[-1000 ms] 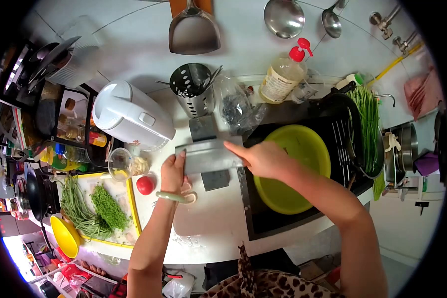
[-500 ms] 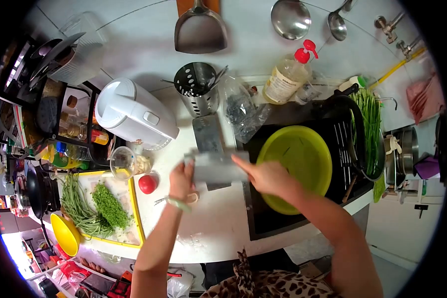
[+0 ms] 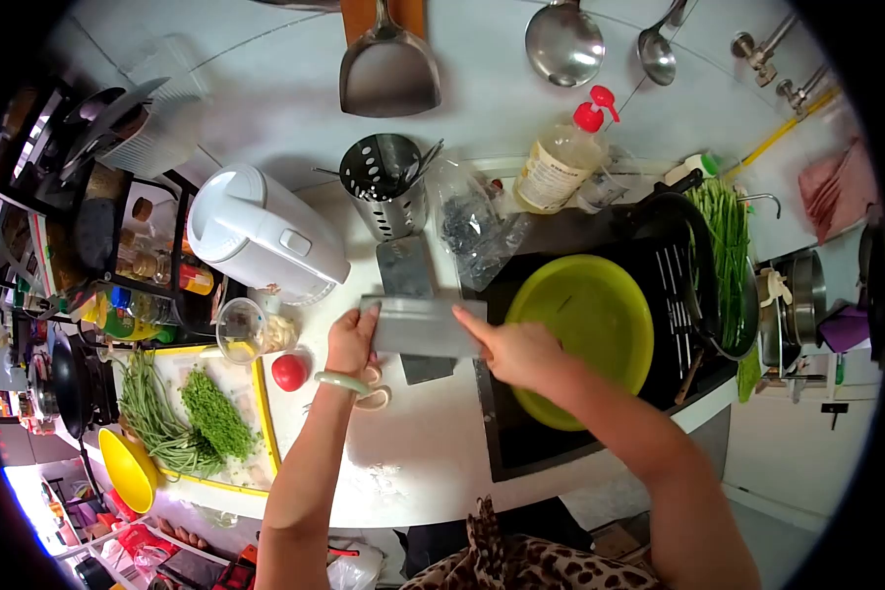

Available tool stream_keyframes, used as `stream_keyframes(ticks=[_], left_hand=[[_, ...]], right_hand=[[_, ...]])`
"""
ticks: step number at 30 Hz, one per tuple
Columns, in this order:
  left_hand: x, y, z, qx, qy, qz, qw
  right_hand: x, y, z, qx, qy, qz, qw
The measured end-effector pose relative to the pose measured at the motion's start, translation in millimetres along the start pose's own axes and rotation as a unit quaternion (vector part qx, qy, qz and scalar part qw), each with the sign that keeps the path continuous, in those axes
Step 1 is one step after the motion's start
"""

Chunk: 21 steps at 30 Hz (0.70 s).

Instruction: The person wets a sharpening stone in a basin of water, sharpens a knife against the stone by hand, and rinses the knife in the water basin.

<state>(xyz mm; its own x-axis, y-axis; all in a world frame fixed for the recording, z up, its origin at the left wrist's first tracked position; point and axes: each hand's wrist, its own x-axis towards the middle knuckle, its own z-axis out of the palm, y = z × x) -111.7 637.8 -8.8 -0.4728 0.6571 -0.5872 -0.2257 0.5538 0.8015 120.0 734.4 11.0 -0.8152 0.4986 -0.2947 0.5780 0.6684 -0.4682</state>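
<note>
A broad cleaver (image 3: pixel 425 328) lies crosswise over a long dark grey whetstone (image 3: pixel 405 265) on the counter. My left hand (image 3: pixel 350 339) grips the blade's left end, with a pale bangle at that wrist. My right hand (image 3: pixel 519 350) is closed at the other end, its index finger stretched along the blade; the handle is hidden in its grip. The cleaver covers the middle of the whetstone, whose two ends show above and below it. Just below my left hand lie scissors (image 3: pixel 374 397) with pale loops, partly covered by the wrist.
Left of my hands are a tomato (image 3: pixel 289 373), a clear cup (image 3: pixel 241 329) and a board (image 3: pixel 265 418) with chopped greens. A white kettle (image 3: pixel 265 231) and steel utensil holder (image 3: pixel 387 187) stand behind. Right is a dark sink (image 3: pixel 501 433) with a green basin (image 3: pixel 644 344).
Both hands have shifted the cleaver slightly on the whetstone, and the blade is less blurred. The whole view has tilted a little. My grip looks the same.
</note>
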Motion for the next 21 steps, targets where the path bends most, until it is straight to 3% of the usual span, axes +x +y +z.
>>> stream_keyframes(ticks=[3,6,7,8,9,10,12,13,15,16,18,20,21], left_hand=[[-46,-41,6,0.089,0.0,0.047,0.995],[-69,-48,18,0.107,0.022,-0.001,0.994],[-53,-49,12,0.125,0.021,0.052,0.991],[-36,-36,8,0.079,0.019,0.023,0.996],[-28,-9,10,0.049,0.019,0.056,0.997],[-11,3,8,-0.028,0.015,0.005,0.999],[-8,10,4,0.018,0.013,0.009,1.0],[-19,6,4,0.01,0.01,-0.015,1.0],[-42,-43,6,0.093,0.017,0.069,0.993],[-56,-53,10,0.123,0.012,0.044,0.991],[-62,-48,21,0.131,0.025,0.032,0.991],[-29,-28,13,0.1,0.012,0.05,0.994],[-11,-17,9,0.068,-0.004,0.067,0.995]], right_hand=[[-49,-13,12,-0.031,-0.086,0.038,0.995],[-69,-5,32,0.012,0.032,-0.064,0.997],[-56,2,29,0.008,0.0,-0.029,1.0],[-38,0,17,0.005,-0.033,0.006,0.999],[-15,-4,4,-0.02,-0.054,0.032,0.998],[0,0,7,0.003,-0.011,0.012,1.0],[0,-2,4,0.025,0.037,-0.007,0.999],[-14,-7,2,0.001,-0.018,0.011,1.0],[-50,-15,8,-0.007,-0.074,0.025,0.997],[-71,-6,30,-0.031,0.038,-0.042,0.998],[-68,-8,28,-0.055,0.146,-0.115,0.981],[-40,-7,7,0.001,-0.057,0.051,0.997],[-18,-3,4,-0.006,-0.037,0.047,0.998]])
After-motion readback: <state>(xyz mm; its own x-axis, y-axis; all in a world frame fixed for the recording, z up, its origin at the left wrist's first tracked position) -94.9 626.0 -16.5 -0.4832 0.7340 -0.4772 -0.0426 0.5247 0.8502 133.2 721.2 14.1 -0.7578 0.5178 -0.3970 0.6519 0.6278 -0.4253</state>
